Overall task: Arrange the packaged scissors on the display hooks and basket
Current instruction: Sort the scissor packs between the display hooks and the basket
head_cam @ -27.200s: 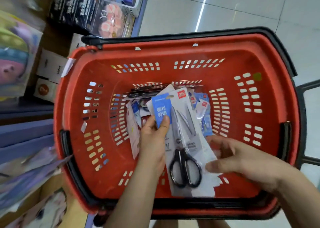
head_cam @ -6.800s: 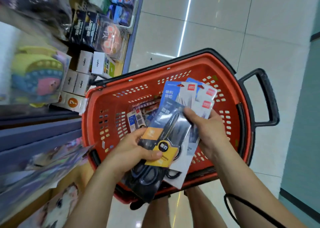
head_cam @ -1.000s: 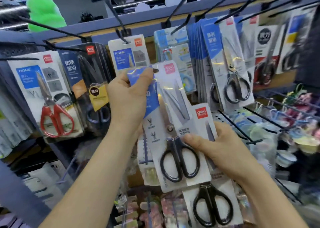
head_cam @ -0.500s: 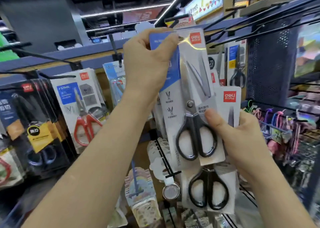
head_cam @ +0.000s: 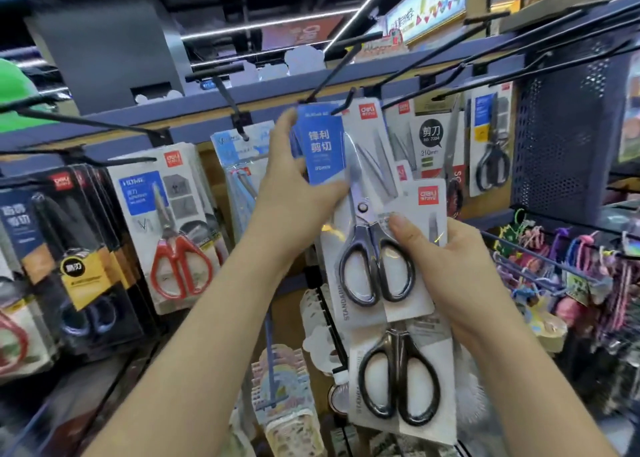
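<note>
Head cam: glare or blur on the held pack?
Head view: glare streaks on the front scissors pack, its blue label legible; black packs at the left edge and trinkets at the right are blurred; ceiling strip light blown out.

**A:** ok but what's around that rack?

**B:** green blob (head_cam: pixel 15 99) far left, a lit sign (head_cam: pixel 427 7) with colourful shapes up by the ceiling, and little white cloud cutouts (head_cam: pixel 304 59) along the blue shelf edge (head_cam: pixel 270 89).

**A:** and on the right?

**B:** a dark perforated panel (head_cam: pixel 568 134), with bunches of colourful cords (head_cam: pixel 581 259) below it. Patterned rolls (head_cam: pixel 292 429) bottom middle, kinda blurry.
</note>
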Motion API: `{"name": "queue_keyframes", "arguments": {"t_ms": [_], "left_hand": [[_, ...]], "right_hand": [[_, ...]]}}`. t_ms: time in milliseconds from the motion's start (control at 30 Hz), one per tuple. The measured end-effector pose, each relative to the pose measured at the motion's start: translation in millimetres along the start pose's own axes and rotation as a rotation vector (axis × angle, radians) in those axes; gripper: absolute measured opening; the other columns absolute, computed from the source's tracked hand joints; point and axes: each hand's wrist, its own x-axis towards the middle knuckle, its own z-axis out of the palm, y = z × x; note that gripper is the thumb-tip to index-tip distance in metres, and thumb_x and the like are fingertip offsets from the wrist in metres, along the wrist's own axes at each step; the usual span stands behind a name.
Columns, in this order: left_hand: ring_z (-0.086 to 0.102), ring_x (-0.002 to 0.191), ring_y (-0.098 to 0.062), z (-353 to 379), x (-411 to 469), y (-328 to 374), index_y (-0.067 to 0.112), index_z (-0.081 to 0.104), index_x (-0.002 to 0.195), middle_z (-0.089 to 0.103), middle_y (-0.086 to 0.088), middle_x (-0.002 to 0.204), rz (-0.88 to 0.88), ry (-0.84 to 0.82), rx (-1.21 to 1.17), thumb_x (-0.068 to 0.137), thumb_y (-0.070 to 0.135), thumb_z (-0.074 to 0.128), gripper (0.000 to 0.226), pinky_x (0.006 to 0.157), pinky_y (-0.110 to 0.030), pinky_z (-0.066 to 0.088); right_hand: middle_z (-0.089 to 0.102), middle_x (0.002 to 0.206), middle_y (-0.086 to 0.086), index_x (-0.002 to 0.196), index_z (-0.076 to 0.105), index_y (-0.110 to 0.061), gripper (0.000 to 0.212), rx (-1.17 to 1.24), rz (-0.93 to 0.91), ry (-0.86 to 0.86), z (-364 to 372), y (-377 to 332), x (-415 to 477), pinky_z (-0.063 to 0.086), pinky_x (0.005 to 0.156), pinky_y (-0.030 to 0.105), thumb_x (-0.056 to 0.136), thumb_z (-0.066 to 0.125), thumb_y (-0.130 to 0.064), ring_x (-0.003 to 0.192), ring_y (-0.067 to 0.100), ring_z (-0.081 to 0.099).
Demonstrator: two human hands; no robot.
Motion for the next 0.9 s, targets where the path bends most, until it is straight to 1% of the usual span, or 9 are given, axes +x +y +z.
{"name": "queue_keyframes", "arguments": {"t_ms": [67,133,233,300,400,533,733,833,900], "left_hand": [[0.072,0.090,-0.027,-1.1,-9.0,-18.8,0.036,0.024,0.149,0.076,-0.004,0.095,-0.052,0.012,-0.043,0.088,0.003,0.068,0.082,0.086,-0.048,0.058],[0.072,0.086,-0.030,-1.0,-5.9,-29.5,0.029,0.039,0.144,0.076,-0.006,0.087,-0.055,0.110,-0.051,0.087,0.003,0.070,0.070,0.085,-0.053,0.056],[0.070,0.076,-0.025,1.0,4.5,-39.3,0.027,0.060,0.114,0.074,-0.009,0.082,-0.040,0.222,-0.029,0.086,0.006,0.072,0.037,0.081,-0.055,0.056],[0.067,0.071,-0.026,4.9,10.0,-49.5,0.029,0.061,0.098,0.072,-0.017,0.081,-0.044,0.274,-0.021,0.085,0.011,0.073,0.026,0.078,-0.055,0.055],[0.057,0.061,-0.017,15.4,13.1,-60.8,0.028,0.056,0.096,0.064,-0.018,0.072,-0.028,0.314,0.082,0.085,0.022,0.073,0.021,0.064,-0.042,0.050],[0.052,0.057,-0.003,27.5,11.0,-62.2,0.034,0.046,0.094,0.060,0.007,0.064,-0.036,0.297,0.274,0.085,0.040,0.071,0.028,0.054,-0.022,0.036],[0.055,0.097,-0.019,30.6,-8.4,-56.2,0.028,0.037,0.132,0.054,0.001,0.112,0.153,0.370,0.430,0.083,0.037,0.073,0.062,0.077,-0.032,0.044],[0.049,0.088,-0.010,32.6,-26.6,-48.8,0.030,0.051,0.122,0.050,0.008,0.105,0.376,0.350,0.379,0.086,0.034,0.070,0.041,0.077,-0.022,0.041],[0.055,0.075,-0.007,37.1,-37.3,-42.5,0.038,0.061,0.101,0.060,0.013,0.085,0.349,0.161,0.226,0.085,0.044,0.065,0.017,0.067,-0.022,0.045]], "right_hand": [[0.076,0.086,0.010,0.090,0.074,-0.010,0.034,-0.038,0.011,-0.013,4.0,5.0,3.5,0.056,0.078,0.046,0.093,0.064,-0.042,0.083,0.021,0.072],[0.068,0.082,0.026,0.088,0.067,0.000,0.050,-0.063,0.017,-0.016,3.3,9.7,1.2,0.050,0.067,0.043,0.095,0.057,-0.049,0.070,0.021,0.059],[0.076,0.082,0.009,0.084,0.072,-0.012,0.037,-0.009,0.041,0.095,-15.6,13.0,-5.3,0.053,0.064,0.033,0.100,0.052,-0.038,0.070,0.017,0.067],[0.077,0.079,-0.005,0.078,0.074,-0.020,0.035,-0.016,0.012,0.168,-33.8,13.0,-6.9,0.055,0.062,0.025,0.099,0.052,-0.036,0.069,0.007,0.070],[0.074,0.071,-0.014,0.072,0.075,-0.026,0.035,-0.014,-0.043,0.304,-55.3,10.5,-5.8,0.054,0.063,0.026,0.098,0.055,-0.039,0.064,0.003,0.066],[0.075,0.075,-0.013,0.073,0.076,-0.031,0.032,0.065,-0.100,0.360,-63.8,6.5,-5.4,0.058,0.063,0.025,0.096,0.056,-0.037,0.068,0.004,0.069],[0.077,0.081,-0.005,0.076,0.074,-0.023,0.026,0.112,-0.084,0.337,-50.0,6.7,-5.8,0.061,0.072,0.037,0.090,0.060,-0.040,0.077,0.014,0.073],[0.078,0.083,-0.003,0.073,0.075,-0.027,0.026,0.124,-0.074,0.327,-42.0,7.1,-6.8,0.062,0.074,0.041,0.086,0.061,-0.044,0.082,0.020,0.074],[0.078,0.082,-0.003,0.075,0.074,-0.022,0.027,0.144,-0.069,0.315,-36.5,7.2,-8.2,0.061,0.072,0.037,0.090,0.061,-0.040,0.080,0.018,0.074]]}}
